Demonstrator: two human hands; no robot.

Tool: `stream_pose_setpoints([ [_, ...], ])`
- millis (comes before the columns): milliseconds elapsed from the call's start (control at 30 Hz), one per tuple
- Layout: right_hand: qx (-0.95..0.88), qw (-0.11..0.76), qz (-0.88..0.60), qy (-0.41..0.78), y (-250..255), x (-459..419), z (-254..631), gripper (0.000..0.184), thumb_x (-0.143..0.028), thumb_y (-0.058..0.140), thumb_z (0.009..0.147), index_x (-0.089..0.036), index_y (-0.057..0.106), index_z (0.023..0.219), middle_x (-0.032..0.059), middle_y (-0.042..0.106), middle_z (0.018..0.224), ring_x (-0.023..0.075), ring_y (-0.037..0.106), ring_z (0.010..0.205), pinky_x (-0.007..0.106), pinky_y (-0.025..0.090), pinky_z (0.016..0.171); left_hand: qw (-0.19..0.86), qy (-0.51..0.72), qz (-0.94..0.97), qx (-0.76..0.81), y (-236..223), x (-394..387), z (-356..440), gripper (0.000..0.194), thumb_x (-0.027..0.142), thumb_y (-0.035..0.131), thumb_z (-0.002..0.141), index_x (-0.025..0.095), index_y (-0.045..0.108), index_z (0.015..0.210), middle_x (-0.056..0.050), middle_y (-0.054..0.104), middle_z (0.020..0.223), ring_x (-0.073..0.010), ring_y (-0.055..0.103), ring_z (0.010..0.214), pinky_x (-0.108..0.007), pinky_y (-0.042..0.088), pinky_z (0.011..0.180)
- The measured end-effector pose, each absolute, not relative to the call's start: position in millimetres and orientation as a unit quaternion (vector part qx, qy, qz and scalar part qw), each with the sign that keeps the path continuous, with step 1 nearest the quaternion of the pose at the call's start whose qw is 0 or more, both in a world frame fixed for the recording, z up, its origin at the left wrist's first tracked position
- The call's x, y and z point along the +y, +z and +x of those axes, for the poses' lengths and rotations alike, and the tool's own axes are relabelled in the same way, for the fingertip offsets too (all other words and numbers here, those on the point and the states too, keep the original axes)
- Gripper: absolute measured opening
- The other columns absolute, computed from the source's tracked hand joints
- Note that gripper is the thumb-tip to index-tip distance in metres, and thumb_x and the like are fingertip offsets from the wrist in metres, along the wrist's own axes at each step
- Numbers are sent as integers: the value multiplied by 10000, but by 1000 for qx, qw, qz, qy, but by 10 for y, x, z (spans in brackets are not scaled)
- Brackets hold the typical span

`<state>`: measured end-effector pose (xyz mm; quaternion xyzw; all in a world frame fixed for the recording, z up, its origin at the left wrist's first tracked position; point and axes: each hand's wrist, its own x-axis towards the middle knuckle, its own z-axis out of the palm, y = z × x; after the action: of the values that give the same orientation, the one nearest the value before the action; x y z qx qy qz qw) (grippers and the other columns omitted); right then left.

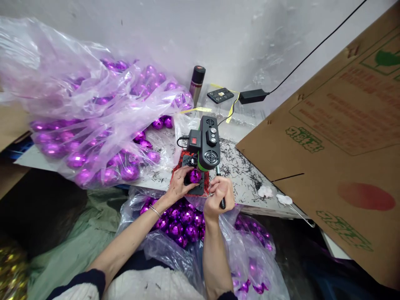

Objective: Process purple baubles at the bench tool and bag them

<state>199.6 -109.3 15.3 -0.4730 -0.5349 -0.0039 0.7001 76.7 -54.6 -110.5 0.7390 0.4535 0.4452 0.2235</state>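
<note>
A shiny purple faceted ball [195, 176] sits under the head of a small black bench drill press [210, 141]. Thumb and fingers of my left hand [181, 181] grip the ball from its left side, against the black base plate [200, 189]. My right hand [221, 193] is closed around the drill press's lever handle [222, 204], to the right of the ball. The drill tip and the exact contact with the ball are hidden beneath the machine. Red matting [206, 177] lies under the base.
Clear bags of purple balls lie at the left [108, 173] and in my lap [187, 216]. A large cardboard box [328, 146] stands at right. Black shavings litter the table [237, 183]. Behind are a bottle [196, 83], a phone [220, 95] and a power adapter [252, 96].
</note>
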Motion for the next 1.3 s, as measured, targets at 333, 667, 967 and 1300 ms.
stream_pose_setpoints([
  [333,-519,740,-427,-4,-221,-1022,1954,402,-271,419,1112,-238,514,723,-14,565,735,132,580,614,305,484,571,217,454,740,447,-1120,-567,775,587,504,835,927,223,646,1405,-149,751,1351,-338,712,1309,-521,570,1126],
  [667,-533,719,-444,-38,-202,-1035,1967,432,-230,357,1109,-235,472,692,-26,543,707,132,569,616,360,513,702,201,468,744,432,-1128,-577,776,608,464,864,913,215,636,1418,-148,753,1342,-329,711,1310,-507,573,1117],
  [967,-546,722,-417,-78,-254,-955,1999,436,-266,352,1123,-239,446,698,-36,510,691,121,529,566,349,482,663,219,460,738,443,-1131,-579,784,598,434,869,907,225,637,1418,-145,746,1354,-334,706,1320,-523,563,1129],
  [1300,-535,738,-410,-26,-306,-967,1999,439,-301,355,1131,-246,467,710,-35,516,723,131,554,585,351,515,656,235,454,739,439,-1127,-556,788,588,433,865,911,227,639,1413,-141,745,1361,-343,689,1346,-540,551,1145],
])
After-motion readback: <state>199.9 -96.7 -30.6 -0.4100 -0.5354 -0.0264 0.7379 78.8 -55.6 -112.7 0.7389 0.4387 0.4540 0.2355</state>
